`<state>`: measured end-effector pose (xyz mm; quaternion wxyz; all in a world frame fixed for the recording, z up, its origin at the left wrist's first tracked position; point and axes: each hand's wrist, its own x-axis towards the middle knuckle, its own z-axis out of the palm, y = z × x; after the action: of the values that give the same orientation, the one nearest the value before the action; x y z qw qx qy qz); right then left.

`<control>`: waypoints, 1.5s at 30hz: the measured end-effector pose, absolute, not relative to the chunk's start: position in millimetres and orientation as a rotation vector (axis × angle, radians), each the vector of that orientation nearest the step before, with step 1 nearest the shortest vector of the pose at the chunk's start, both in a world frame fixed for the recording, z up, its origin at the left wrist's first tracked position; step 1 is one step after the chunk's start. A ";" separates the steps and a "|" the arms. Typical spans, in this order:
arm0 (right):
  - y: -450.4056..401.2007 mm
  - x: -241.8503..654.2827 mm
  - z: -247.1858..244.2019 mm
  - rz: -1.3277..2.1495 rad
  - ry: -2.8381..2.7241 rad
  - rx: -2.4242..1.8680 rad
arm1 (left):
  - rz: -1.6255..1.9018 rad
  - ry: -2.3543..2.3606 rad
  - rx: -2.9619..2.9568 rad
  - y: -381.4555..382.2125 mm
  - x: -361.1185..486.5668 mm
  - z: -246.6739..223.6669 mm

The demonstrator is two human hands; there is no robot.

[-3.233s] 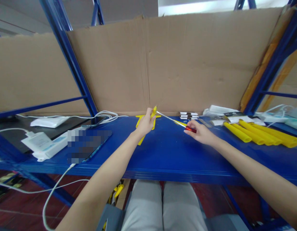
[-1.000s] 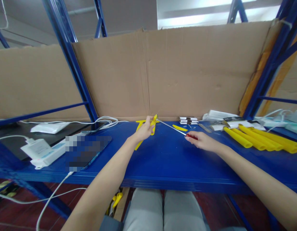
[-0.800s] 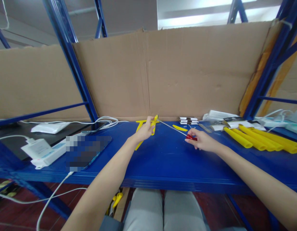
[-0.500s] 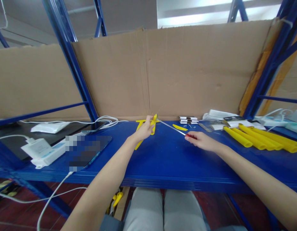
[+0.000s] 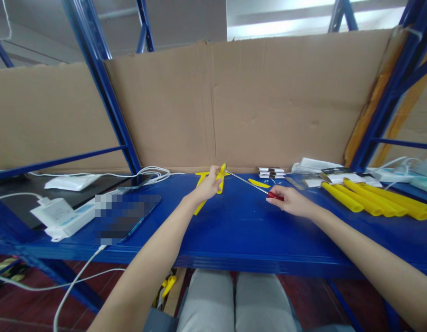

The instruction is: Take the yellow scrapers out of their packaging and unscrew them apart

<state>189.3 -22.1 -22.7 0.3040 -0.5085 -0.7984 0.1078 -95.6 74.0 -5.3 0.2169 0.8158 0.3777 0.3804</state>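
Note:
Near the back of the blue shelf, my left hand is closed on a yellow plastic part, whose upper end sticks up past my fingers. My right hand grips the red handle of a screwdriver. Its long metal shaft slants up and left, with the tip at the top of the yellow part. Exactly how the tip meets the part is too small to tell. A small yellow piece lies just behind the shaft.
Several yellow tubes lie at the right, beside flat packets. White-and-black bundles stand against the cardboard wall. A tablet-like device, a white power strip and cables are on the left.
The fingers of my right hand have shifted slightly around the red handle. My left hand and the yellow part look unchanged.

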 end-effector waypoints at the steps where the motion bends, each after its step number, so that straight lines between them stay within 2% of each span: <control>1: -22.2 189.4 -22.6 0.286 -2.114 -1.347 | 1.056 1.052 2.253 73.4 -95.8 -4.5; 20: -22.4 189.0 -22.2 0.308 -2.113 -1.332 | 1.033 1.046 2.286 74.1 -95.0 -6.2; 27: -26.0 187.3 -22.2 0.515 -2.061 -1.362 | 1.081 1.010 2.292 70.2 -95.2 -3.9; 32: -25.5 186.8 -21.0 0.419 -2.072 -1.295 | 1.068 1.046 2.321 67.5 -94.4 -2.0; 37: -25.2 186.6 -21.1 0.593 -2.108 -1.344 | 1.055 1.069 2.318 67.4 -96.0 -0.5; 45: -22.5 191.7 -21.2 0.189 -2.080 -1.280 | 1.027 1.048 2.354 70.0 -95.4 -4.7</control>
<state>191.7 -22.5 -21.2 0.3392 -0.4916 -0.7988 0.0725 -95.4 70.0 -4.7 0.1828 0.8344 0.3714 0.3639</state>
